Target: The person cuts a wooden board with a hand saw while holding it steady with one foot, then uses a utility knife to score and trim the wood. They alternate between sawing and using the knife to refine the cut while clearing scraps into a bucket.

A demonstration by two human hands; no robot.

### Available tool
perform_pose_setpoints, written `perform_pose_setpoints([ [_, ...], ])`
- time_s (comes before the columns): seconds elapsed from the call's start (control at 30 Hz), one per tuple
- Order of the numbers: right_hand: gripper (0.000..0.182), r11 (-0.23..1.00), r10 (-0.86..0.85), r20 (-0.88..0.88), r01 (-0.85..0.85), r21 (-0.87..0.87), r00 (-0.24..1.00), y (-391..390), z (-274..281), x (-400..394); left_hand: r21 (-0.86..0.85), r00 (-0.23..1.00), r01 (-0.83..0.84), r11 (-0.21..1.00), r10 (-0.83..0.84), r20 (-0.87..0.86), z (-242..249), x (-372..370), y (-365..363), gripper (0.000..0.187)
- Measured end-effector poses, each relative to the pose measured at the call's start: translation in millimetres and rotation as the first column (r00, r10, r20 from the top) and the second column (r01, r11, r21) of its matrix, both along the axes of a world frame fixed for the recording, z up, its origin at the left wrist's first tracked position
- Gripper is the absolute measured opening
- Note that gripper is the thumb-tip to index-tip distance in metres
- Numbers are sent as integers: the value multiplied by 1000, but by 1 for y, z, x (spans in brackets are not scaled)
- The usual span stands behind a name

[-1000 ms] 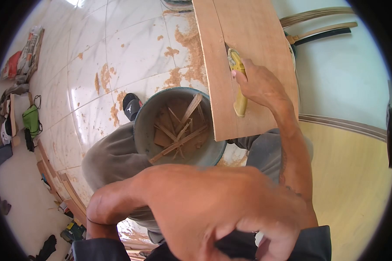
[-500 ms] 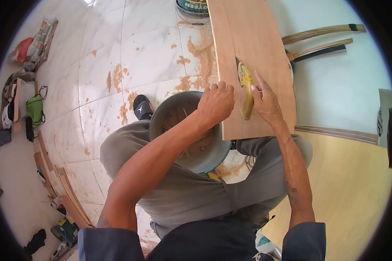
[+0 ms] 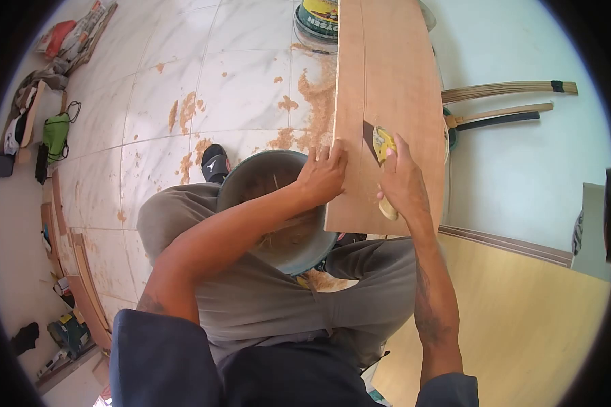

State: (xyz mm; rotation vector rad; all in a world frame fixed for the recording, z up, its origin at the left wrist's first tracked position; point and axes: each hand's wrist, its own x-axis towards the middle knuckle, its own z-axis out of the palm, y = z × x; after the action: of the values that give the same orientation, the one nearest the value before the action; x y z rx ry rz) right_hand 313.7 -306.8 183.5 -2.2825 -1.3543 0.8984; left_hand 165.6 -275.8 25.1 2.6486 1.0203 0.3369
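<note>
A long plywood board [image 3: 400,74] stretches away in front of me, with a thin line running lengthwise near its left side. The handsaw [image 3: 383,141] has a yellow handle and a dark blade, which meets the board at that line. My right hand [image 3: 404,182] is closed around the saw's handle, with the handle's lower end showing below the palm. At the board's left edge, my left hand [image 3: 322,175] grips with curled fingers; the thumb is hidden. Beneath the left forearm, a round dark tub [image 3: 312,244] stands between my legs.
A paint bucket [image 3: 317,27] stands beyond the board's left side. Sawdust [image 3: 316,95] lies on the white floor tiles. Thin bundled sticks [image 3: 512,90] jut out at the right, above a pale wooden sheet [image 3: 509,312]. Wood strips [image 3: 88,285] and tools line the left wall.
My right hand, earlier with fingers stretched beside the saw, is now wrapped around its handle. The saw has tilted, showing more blade. My left hand keeps to the board's left edge.
</note>
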Motion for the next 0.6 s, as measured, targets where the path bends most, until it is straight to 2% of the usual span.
perform_pose_setpoints([
  [0.03,48,998,-15,-55,12,-62,998,-5,26,-1,22,1000,-6,1000,6,23,-4,2,0,70],
  [0.13,46,992,-37,-84,26,-126,996,-13,44,13,-298,990,-52,953,88,109,-1,3,23,60],
  [0.2,45,993,-17,-72,8,-121,997,-10,46,16,-386,931,-192,902,292,218,-1,9,31,55],
  [0.3,43,996,3,-120,-13,-84,993,-1,44,19,-396,800,-340,853,483,354,-8,34,41,54],
  [0.37,42,996,-13,-148,1,-84,989,1,43,20,-502,733,-397,768,595,331,-20,60,48,54],
  [0.4,42,996,-27,-151,13,-90,988,2,42,19,-437,637,-474,764,640,428,-26,72,52,55],
  [0.5,42,995,-19,-118,6,-103,993,-2,43,21,-709,498,-550,440,855,144,-25,86,67,54],
  [0.6,43,989,-23,-98,8,-150,995,-28,47,20,-680,575,-547,489,810,119,-23,80,68,53],
])
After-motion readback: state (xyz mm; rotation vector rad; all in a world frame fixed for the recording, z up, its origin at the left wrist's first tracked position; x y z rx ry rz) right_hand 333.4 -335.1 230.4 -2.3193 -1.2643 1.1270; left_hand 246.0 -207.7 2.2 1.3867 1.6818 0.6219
